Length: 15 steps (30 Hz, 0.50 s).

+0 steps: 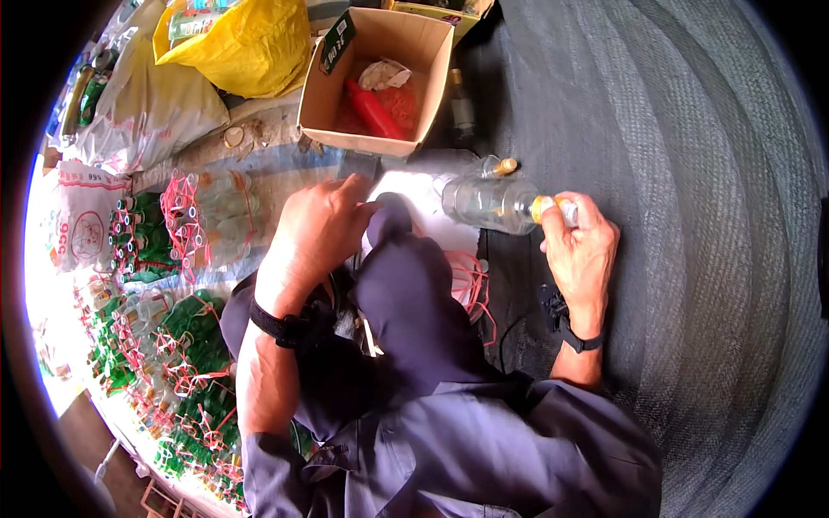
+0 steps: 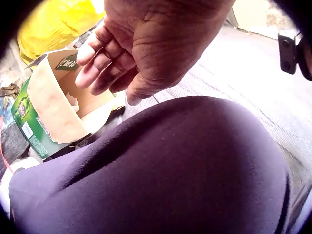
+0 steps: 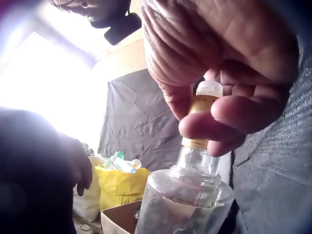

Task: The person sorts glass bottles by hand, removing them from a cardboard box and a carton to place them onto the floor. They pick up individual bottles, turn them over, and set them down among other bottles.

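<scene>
My right hand (image 1: 580,246) pinches the neck of a clear glass bottle (image 1: 484,205) between thumb and fingers. The right wrist view shows a gold band (image 3: 202,105) round that neck and a whitish top (image 3: 209,88) above it. In the head view the bottle lies nearly sideways, its base towards my knees. My left hand (image 1: 319,226) is held over my left knee, and in the left wrist view its fingers (image 2: 100,66) are loosely bent with nothing between them. Just beyond the held bottle lies another clear bottle with a gold cap (image 1: 506,166).
A cardboard box (image 1: 367,145) ahead contains a red bottle (image 1: 376,110) and crumpled paper. Beside it lies a bottle (image 1: 462,108). A yellow bag (image 1: 268,52) stands back left. Bundles of green bottles (image 1: 194,328) tied with pink string fill the left. Dark mesh cloth (image 1: 691,259) covers the right.
</scene>
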Motion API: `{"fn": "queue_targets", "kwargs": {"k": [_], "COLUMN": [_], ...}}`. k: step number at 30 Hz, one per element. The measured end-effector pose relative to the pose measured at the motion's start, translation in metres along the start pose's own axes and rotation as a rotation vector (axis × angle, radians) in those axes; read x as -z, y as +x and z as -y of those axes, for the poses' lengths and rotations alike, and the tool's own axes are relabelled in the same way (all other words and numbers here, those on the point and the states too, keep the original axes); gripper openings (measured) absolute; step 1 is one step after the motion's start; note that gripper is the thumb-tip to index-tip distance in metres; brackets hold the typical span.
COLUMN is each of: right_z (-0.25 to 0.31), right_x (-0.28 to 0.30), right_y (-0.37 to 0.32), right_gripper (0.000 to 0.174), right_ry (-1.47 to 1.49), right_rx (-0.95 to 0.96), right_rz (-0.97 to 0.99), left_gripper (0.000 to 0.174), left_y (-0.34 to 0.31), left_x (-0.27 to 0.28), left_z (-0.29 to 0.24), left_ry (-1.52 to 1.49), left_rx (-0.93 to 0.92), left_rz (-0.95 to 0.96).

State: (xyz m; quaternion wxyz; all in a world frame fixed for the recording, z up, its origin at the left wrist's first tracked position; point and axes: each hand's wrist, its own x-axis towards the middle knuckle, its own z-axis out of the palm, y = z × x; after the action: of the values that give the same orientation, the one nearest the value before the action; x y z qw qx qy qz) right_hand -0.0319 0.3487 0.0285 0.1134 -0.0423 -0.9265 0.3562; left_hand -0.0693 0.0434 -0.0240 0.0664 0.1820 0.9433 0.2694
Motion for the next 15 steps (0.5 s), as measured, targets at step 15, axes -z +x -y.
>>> {"fn": "queue_targets", "kwargs": {"k": [15], "right_z": [-0.114], "right_x": [-0.102], "right_y": [-0.086], "right_gripper": [0.027], "right_ry": [-0.069], "right_rx": [-0.150], "right_rz": [0.234], "left_gripper": [0.024], "left_y": [-0.004], "left_x": [-0.001], "left_z": [0.001], "left_ry": [0.028], "left_rx": [0.005], "left_rz": [0.046]}}
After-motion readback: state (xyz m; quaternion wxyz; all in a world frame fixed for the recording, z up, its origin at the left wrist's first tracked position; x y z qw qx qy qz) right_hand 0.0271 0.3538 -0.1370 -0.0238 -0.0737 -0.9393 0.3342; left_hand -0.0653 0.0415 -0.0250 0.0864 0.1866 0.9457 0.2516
